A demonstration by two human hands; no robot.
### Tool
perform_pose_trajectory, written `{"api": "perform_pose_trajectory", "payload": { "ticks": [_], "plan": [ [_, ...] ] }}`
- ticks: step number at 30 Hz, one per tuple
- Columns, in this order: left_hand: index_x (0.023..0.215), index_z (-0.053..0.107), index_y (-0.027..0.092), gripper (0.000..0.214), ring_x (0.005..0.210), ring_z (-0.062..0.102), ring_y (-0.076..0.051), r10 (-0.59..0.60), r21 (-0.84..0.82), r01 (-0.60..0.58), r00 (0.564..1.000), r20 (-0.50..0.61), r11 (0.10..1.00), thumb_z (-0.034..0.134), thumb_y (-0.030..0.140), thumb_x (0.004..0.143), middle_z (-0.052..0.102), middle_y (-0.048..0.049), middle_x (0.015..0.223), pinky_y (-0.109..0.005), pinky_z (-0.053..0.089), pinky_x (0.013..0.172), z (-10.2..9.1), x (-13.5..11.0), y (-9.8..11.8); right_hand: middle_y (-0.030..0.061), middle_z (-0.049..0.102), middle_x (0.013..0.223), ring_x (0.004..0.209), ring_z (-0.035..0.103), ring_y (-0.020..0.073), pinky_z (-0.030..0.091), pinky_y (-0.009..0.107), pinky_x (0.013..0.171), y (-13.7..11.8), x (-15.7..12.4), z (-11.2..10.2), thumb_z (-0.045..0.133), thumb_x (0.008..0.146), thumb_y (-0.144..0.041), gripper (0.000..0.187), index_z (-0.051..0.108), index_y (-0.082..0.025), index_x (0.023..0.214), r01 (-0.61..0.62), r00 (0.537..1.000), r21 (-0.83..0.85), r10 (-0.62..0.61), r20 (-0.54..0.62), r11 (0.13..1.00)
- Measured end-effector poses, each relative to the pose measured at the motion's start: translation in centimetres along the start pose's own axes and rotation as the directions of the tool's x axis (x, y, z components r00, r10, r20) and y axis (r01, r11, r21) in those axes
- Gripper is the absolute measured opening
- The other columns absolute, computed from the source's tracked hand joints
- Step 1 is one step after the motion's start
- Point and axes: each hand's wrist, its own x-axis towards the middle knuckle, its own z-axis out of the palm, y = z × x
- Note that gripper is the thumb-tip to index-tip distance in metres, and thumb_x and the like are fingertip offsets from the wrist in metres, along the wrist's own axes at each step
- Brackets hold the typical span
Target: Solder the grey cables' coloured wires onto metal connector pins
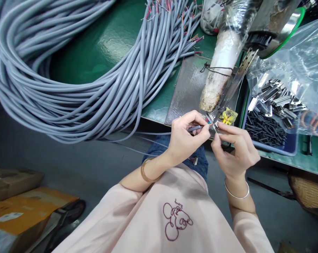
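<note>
Head view: left hand [184, 138] pinches grey cable [195, 128], coloured wires bared; right hand [235, 147] grips metal connector [216, 127].

Grey cable [194, 128] end; small metal connector [215, 126] touching

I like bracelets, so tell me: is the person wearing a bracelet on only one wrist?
No, the left hand has a brownish bangle at its wrist, and the right hand has a silver one.

Cable-assembly workshop: grey cable coils [69, 70] at 10 o'clock on green worktop [103, 38]; bagged metal connectors [277, 98] at 2 o'clock.
</note>
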Motion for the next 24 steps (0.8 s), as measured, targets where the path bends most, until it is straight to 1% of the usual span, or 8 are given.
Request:
{"api": "perform_pose_trajectory", "payload": {
  "ticks": [2, 4, 9, 12, 14, 16, 20, 24],
  "plan": [
    [0.069, 0.059, 0.015, 0.012, 0.063, 0.054, -0.007, -0.031, 0.013, 0.031, 0.999, 0.011, 0.999, 0.065, 0.008, 0.076, 0.059, 0.0012, 0.072, -0.017, 0.043, 0.055, -0.10, -0.14, -0.10, 0.0048, 0.078, 0.105, 0.089, 0.076, 0.0162, 0.063, 0.028, 0.078, 0.13, -0.26, -0.02, 0.075, 0.077, -0.004, 0.024, 0.062, -0.021, 0.088, 0.020, 0.999, -0.004, -0.019, 0.025, 1.000],
    [0.069, 0.059, 0.015, 0.012, 0.063, 0.054, -0.007, -0.055, 0.016, 0.055, 0.998, 0.018, 0.998, 0.065, 0.009, 0.077, 0.059, 0.0011, 0.072, -0.017, 0.044, 0.056, -0.14, -0.25, -0.20, 0.0054, 0.078, 0.103, 0.090, 0.076, 0.0162, 0.063, 0.027, 0.079, 0.23, -0.41, 0.00, 0.075, 0.078, -0.004, 0.023, 0.062, -0.021, 0.088, 0.014, 0.999, 0.003, -0.014, 0.030, 1.000],
    [0.073, 0.061, 0.016, 0.010, 0.068, 0.058, -0.009, -0.060, -0.011, 0.060, 0.998, 0.030, 0.998, 0.067, 0.011, 0.080, 0.060, 0.0005, 0.073, -0.018, 0.048, 0.060, -0.20, -0.27, -0.22, 0.0021, 0.078, 0.098, 0.088, 0.075, 0.0158, 0.062, 0.030, 0.080, 0.17, -0.26, -0.01, 0.073, 0.081, -0.006, 0.020, 0.064, -0.022, 0.088, -0.056, 0.998, 0.034, 0.056, 0.008, 0.998],
    [0.076, 0.063, 0.016, 0.009, 0.071, 0.060, -0.010, -0.052, -0.049, 0.055, 0.997, 0.057, 0.997, 0.069, 0.014, 0.082, 0.063, -0.0008, 0.075, -0.019, 0.050, 0.062, -0.36, -0.24, -0.34, 0.0015, 0.078, 0.096, 0.088, 0.075, 0.0163, 0.062, 0.032, 0.081, 0.14, -0.15, -0.08, 0.073, 0.081, -0.006, 0.019, 0.065, -0.022, 0.087, -0.102, 0.995, 0.077, 0.101, 0.011, 0.992],
    [0.076, 0.064, 0.015, 0.009, 0.073, 0.062, -0.011, -0.024, -0.060, 0.029, 0.996, 0.091, 0.998, 0.069, 0.014, 0.084, 0.065, -0.0021, 0.078, -0.020, 0.051, 0.063, -0.53, -0.29, -0.53, 0.0017, 0.078, 0.096, 0.088, 0.075, 0.0166, 0.061, 0.032, 0.081, 0.18, -0.13, -0.11, 0.074, 0.080, -0.006, 0.019, 0.066, -0.022, 0.087, -0.110, 0.994, 0.087, 0.109, 0.011, 0.990],
    [0.076, 0.066, 0.015, 0.010, 0.075, 0.063, -0.012, 0.027, -0.037, -0.023, 0.993, 0.114, 0.999, 0.069, 0.013, 0.084, 0.066, -0.0033, 0.081, -0.021, 0.051, 0.064, -0.71, -0.36, -0.73, 0.0016, 0.078, 0.097, 0.088, 0.075, 0.0166, 0.061, 0.032, 0.081, 0.23, -0.11, -0.14, 0.074, 0.080, -0.006, 0.019, 0.066, -0.022, 0.087, -0.099, 0.995, 0.077, 0.099, 0.011, 0.992],
    [0.075, 0.067, 0.016, 0.011, 0.074, 0.062, -0.012, 0.142, 0.044, -0.148, 0.983, 0.118, 0.988, 0.068, 0.009, 0.084, 0.066, -0.0032, 0.080, -0.021, 0.049, 0.061, -0.93, -0.39, -0.86, 0.0008, 0.078, 0.097, 0.088, 0.075, 0.0164, 0.062, 0.032, 0.080, 0.31, 0.02, -0.17, 0.073, 0.081, -0.007, 0.019, 0.066, -0.023, 0.089, -0.076, 0.997, 0.050, 0.076, 0.017, 0.996],
    [0.076, 0.067, 0.016, 0.011, 0.071, 0.060, -0.011, 0.166, 0.087, -0.176, 0.980, 0.108, 0.981, 0.067, 0.010, 0.084, 0.065, -0.0027, 0.079, -0.021, 0.047, 0.059, -0.92, -0.25, -0.72, 0.0008, 0.078, 0.097, 0.088, 0.075, 0.0168, 0.063, 0.033, 0.079, 0.38, 0.23, -0.13, 0.072, 0.083, -0.010, 0.016, 0.066, -0.023, 0.089, -0.067, 0.998, 0.035, 0.067, 0.023, 0.997]
  ]
}}
